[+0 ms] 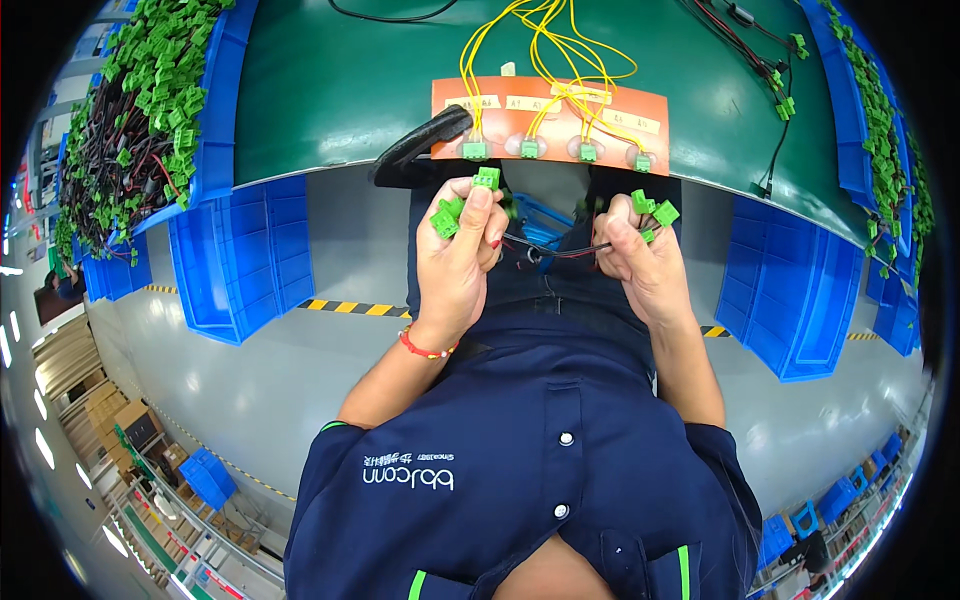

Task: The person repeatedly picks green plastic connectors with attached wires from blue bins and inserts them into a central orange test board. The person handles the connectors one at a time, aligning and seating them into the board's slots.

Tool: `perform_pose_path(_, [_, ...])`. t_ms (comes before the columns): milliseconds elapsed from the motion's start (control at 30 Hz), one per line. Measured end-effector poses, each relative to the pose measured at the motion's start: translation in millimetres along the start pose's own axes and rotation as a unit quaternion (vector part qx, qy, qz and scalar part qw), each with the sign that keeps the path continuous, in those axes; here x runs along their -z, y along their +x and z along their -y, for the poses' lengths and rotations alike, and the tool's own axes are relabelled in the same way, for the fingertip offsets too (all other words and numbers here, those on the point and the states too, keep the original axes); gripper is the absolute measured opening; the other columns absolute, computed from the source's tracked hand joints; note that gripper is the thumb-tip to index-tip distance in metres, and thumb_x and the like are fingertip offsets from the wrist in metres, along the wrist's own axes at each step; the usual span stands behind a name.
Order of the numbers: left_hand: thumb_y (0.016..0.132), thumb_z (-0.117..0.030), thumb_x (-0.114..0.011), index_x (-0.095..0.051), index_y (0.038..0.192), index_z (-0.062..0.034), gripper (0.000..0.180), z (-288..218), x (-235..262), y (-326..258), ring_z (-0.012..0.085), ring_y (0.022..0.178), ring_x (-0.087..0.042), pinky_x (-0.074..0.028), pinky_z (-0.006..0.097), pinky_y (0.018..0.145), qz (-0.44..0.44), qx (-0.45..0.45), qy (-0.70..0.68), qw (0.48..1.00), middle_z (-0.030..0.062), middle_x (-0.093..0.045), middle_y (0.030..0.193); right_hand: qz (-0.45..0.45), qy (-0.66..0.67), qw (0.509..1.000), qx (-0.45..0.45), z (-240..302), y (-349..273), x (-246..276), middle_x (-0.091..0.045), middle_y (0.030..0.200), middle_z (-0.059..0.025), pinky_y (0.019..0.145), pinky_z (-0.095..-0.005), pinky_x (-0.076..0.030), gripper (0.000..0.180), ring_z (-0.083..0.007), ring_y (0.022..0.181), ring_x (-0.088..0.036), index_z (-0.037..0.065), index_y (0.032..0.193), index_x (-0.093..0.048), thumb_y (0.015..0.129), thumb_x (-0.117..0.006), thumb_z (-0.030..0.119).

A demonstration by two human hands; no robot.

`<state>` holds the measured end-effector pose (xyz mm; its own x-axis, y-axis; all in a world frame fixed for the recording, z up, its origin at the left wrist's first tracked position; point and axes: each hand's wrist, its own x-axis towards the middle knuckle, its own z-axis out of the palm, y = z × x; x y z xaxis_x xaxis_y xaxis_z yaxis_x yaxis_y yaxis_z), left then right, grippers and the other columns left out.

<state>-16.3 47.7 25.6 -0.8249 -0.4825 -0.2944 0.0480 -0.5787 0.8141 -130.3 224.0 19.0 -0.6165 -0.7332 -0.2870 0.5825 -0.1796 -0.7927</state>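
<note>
My left hand [458, 240] is closed on green terminal connectors; one connector [486, 178] stands up between thumb and forefinger, and others [446, 217] stick out beside the fingers. More green connectors [660, 214] poke out of my right hand [640, 250], which is closed around them and their wires. Thin dark wires [555, 250] sag between the two hands. Just beyond my left hand, an orange board [450, 120] lies at the table's near edge. Along it sits a row of several green sockets [475, 150] with yellow wires [535, 45] running away from them.
The green table [330, 100] spans the front. Blue bins heaped with green connectors [150, 70] flank it left and right. Blue crates [245, 260] stand below both sides. A black padded strap [420, 145] lies by the board. Loose wired connectors [785, 107] rest at the right.
</note>
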Motion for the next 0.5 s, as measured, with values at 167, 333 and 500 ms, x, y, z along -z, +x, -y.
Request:
perform_pose_path(167, [0.105, -0.022, -0.052, -0.057, 0.108, -0.0008, 0.022, -0.4, -1.1, 5.3, 0.0006, 0.05, -0.026, -0.02, 0.02, 0.043, -0.015, -0.007, 0.009, 1.0, -0.0013, -0.046, 0.07, 0.023, 0.004, 0.999, -0.024, 0.6, 0.5, -11.7, -0.041, 0.063, 0.0056, 0.049, -0.0216, -0.026, 0.03, -0.0033, 0.052, -0.034, 0.011, 0.076, -0.046, 0.097, -0.065, 0.02])
perform_pose_path(333, [0.105, -0.022, -0.053, -0.057, 0.107, -0.0008, 0.021, -1.6, -1.0, 5.7, 0.0003, 0.051, -0.026, -0.021, 0.019, 0.043, -0.027, -0.028, 0.014, 0.999, -0.0018, -0.046, 0.07, 0.03, 0.009, 0.999, -0.019, -5.3, 0.0, -10.7, -0.04, 0.063, 0.0055, 0.049, -0.0227, -0.025, 0.026, -0.0036, 0.052, -0.031, 0.011, 0.081, -0.046, 0.098, -0.062, 0.018])
perform_pose_path(500, [0.104, -0.022, -0.054, -0.057, 0.106, -0.0005, 0.022, -0.9, -0.1, 6.9, -0.0001, 0.051, -0.027, -0.02, 0.019, 0.043, -0.046, -0.06, 0.044, 0.996, -0.0019, -0.046, 0.07, 0.043, 0.051, 0.996, -0.058, -12.7, -1.8, -12.8, -0.04, 0.064, 0.0055, 0.049, -0.0227, -0.025, 0.027, -0.0039, 0.053, -0.032, 0.011, 0.08, -0.044, 0.1, -0.061, 0.019])
